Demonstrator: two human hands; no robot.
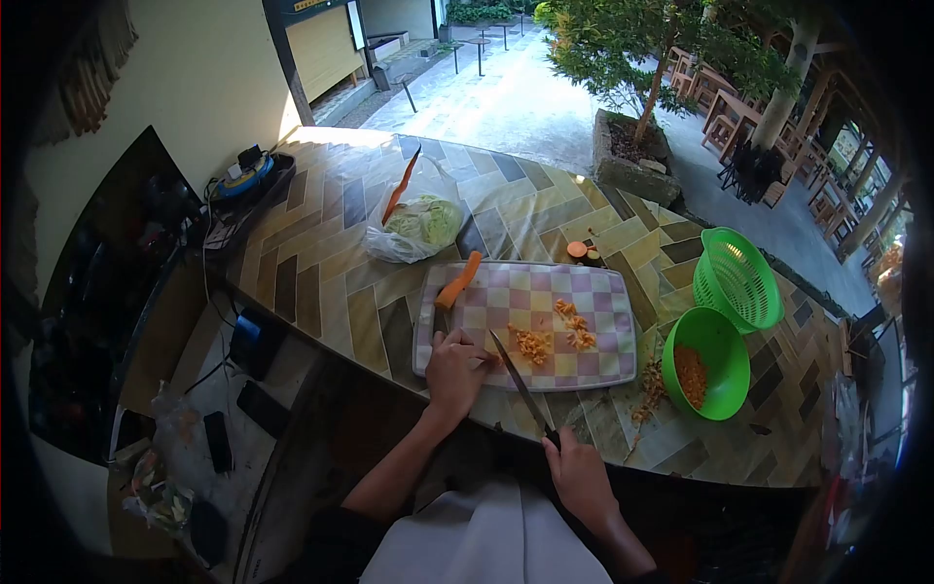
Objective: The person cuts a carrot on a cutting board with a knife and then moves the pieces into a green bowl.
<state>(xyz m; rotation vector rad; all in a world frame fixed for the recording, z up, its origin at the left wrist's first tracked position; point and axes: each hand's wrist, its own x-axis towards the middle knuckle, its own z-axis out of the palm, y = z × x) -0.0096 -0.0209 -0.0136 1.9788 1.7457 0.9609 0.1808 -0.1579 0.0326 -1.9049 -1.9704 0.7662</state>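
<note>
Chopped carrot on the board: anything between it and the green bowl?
Nothing tall: only the edge of the cutting board, scraps on the tabletop, before the green bowl. The knife in the right hand lies near-left of the chopped carrot, off that path.

Knife blade (520, 383) — smooth metal; bowl (728, 356) — glossy plastic; tabletop (313, 243) smooth, shiny.

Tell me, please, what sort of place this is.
Probably a food-preparation counter at an open-air restaurant or café: chopped carrot lies on a checkered cutting board in front, and wooden tables with seats stand outside.
</note>
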